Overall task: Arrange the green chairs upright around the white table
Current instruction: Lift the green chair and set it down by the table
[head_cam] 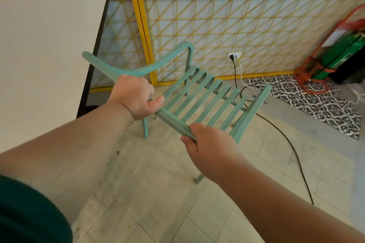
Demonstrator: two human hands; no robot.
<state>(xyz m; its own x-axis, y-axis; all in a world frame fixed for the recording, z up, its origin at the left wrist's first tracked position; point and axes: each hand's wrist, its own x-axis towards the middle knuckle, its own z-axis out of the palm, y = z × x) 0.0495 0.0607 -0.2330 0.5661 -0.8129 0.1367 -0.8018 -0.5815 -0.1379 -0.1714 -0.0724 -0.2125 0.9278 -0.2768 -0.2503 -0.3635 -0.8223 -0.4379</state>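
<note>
Both hands are on the chair (199, 96)! The left hand (134, 96) curls round the near rail (171, 122), just under the curved armrest (138, 70). The right hand (209, 144) grips the same rail further along, fingers wrapped over the top. The chair sits legs-down over the tiles, straight ahead of the hands, close beside the table (43, 55), with the yellow lattice (237, 31) behind.

Your only view comes from your head, wide-angle, facing forward and down. It sits close over your left hand (136, 96) and right hand (209, 144) on the chair (197, 96), bench (39, 55) at left.
</note>
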